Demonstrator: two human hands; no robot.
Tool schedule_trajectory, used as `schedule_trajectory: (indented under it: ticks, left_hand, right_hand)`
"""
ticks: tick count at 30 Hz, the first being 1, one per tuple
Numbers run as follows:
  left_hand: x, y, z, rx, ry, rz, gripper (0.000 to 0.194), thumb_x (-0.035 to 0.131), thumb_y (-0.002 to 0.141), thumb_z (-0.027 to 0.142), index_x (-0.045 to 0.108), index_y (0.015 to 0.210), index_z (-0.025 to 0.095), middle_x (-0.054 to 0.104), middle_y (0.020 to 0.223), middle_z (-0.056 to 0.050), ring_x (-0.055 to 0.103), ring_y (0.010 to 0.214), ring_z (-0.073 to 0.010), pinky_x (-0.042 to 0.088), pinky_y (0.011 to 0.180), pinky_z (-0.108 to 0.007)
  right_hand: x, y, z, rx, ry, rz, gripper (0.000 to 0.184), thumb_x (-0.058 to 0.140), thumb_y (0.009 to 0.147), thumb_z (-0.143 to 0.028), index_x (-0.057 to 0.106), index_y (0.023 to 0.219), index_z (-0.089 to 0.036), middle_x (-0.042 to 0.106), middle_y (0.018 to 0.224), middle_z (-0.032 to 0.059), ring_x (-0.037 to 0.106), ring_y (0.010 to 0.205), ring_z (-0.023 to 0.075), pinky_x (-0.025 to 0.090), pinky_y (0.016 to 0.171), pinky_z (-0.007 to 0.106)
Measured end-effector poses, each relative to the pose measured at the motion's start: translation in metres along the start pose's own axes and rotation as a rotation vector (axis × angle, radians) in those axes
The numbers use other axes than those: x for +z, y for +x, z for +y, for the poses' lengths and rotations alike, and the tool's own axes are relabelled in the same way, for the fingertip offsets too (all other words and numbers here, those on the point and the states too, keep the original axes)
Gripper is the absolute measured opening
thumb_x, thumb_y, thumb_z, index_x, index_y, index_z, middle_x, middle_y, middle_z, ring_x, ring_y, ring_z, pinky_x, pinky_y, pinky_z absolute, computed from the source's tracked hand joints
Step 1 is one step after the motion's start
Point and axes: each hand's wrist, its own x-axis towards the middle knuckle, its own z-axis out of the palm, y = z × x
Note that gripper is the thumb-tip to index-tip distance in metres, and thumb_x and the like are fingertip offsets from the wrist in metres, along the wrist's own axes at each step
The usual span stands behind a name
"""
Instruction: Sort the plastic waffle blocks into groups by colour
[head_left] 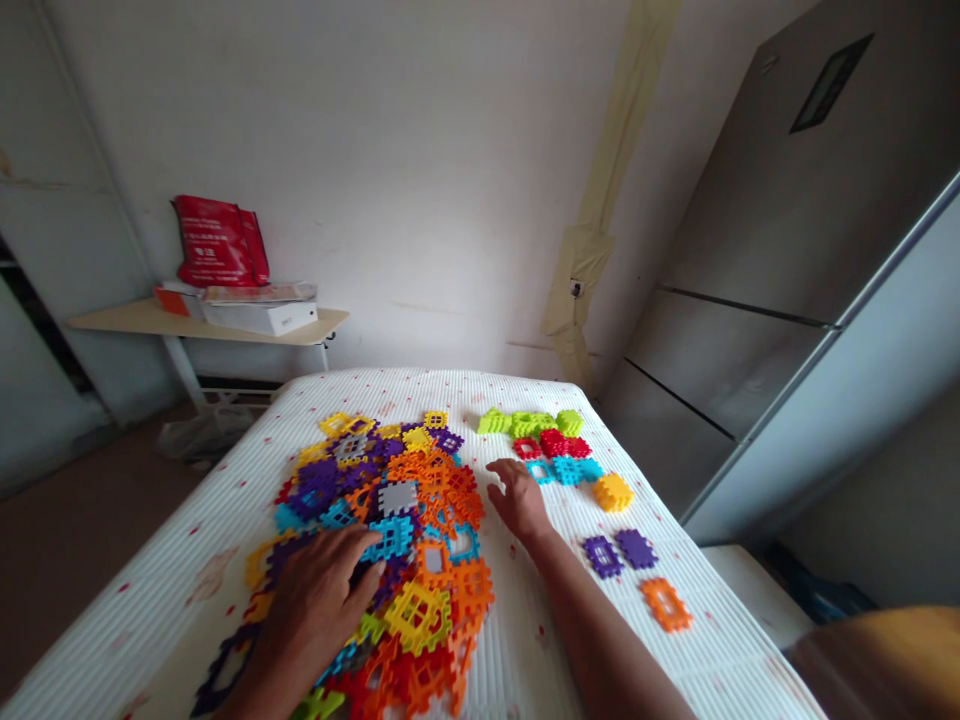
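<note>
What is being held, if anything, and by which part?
The right hand shows nothing held. The left hand overlaps a blue piece at its left edge; whether it's held cannot be told.

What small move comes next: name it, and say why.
Probably lift the blue lattice piece off the mixed pile with the left hand. That hand is right at the piece's edge, while the right hand, apparently empty, is near the separate blue group, in an area where colours lie mostly grouped together.
</note>
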Motion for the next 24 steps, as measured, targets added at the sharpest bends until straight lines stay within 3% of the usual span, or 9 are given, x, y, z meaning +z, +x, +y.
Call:
schedule_trajectory:
  ticks: [5, 11, 17, 21, 24]
  left_hand:
    - [0.001, -0.002, -0.001, -0.023, -0.022, 0.010, 0.022, 0.053, 0.082, 0.036, 0.066, 0.096, 0.026, 0.072, 0.099, -0.003, 0.065, 0.091, -0.0210, 0.049, 0.080, -0.034]
    - [0.007, -0.005, -0.006, -0.012, -0.017, 0.020, 0.022, 0.054, 0.081, 0.035, 0.065, 0.099, 0.027, 0.072, 0.101, -0.002, 0.065, 0.093, -0.0207, 0.049, 0.083, -0.034]
    - [0.011, -0.006, -0.008, 0.001, 0.001, 0.010, 0.024, 0.052, 0.083, 0.037, 0.063, 0.102, 0.026, 0.071, 0.103, -0.004, 0.064, 0.096, -0.0216, 0.048, 0.085, -0.036]
    - [0.010, -0.006, -0.008, 0.006, 0.006, 0.018, 0.024, 0.053, 0.083, 0.036, 0.064, 0.102, 0.026, 0.071, 0.103, -0.004, 0.065, 0.096, -0.0218, 0.048, 0.085, -0.036]
    - [0.010, -0.006, -0.008, 0.004, -0.001, 0.022, 0.024, 0.054, 0.082, 0.036, 0.064, 0.101, 0.026, 0.071, 0.103, -0.003, 0.065, 0.095, -0.0217, 0.048, 0.085, -0.036]
  right_hand:
    - [0.017, 0.026, -0.008, -0.064, 0.093, -0.211, 0.060, 0.061, 0.065, -0.005, 0.059, 0.122, -0.022, 0.058, 0.129, 0.0049, 0.052, 0.118, 0.0190, 0.038, 0.099, 0.031]
    - [0.023, 0.038, -0.007, -0.003, 0.078, -0.299, 0.062, 0.064, 0.061, -0.011, 0.060, 0.121, -0.025, 0.064, 0.118, 0.0021, 0.059, 0.104, 0.0205, 0.046, 0.088, 0.029]
    - [0.026, 0.030, -0.010, 0.011, 0.293, -0.126, 0.055, 0.057, 0.060, -0.004, 0.062, 0.113, -0.020, 0.062, 0.110, 0.0051, 0.061, 0.095, 0.0150, 0.048, 0.083, 0.025]
    - [0.026, 0.029, -0.011, 0.113, 0.511, 0.008, 0.051, 0.044, 0.059, -0.003, 0.064, 0.103, -0.019, 0.062, 0.101, 0.0036, 0.061, 0.078, 0.0118, 0.051, 0.070, 0.023]
    - [0.025, 0.031, -0.012, 0.179, 0.689, 0.047, 0.042, 0.046, 0.059, -0.007, 0.065, 0.095, -0.018, 0.063, 0.092, 0.0020, 0.060, 0.074, 0.0124, 0.051, 0.067, 0.024]
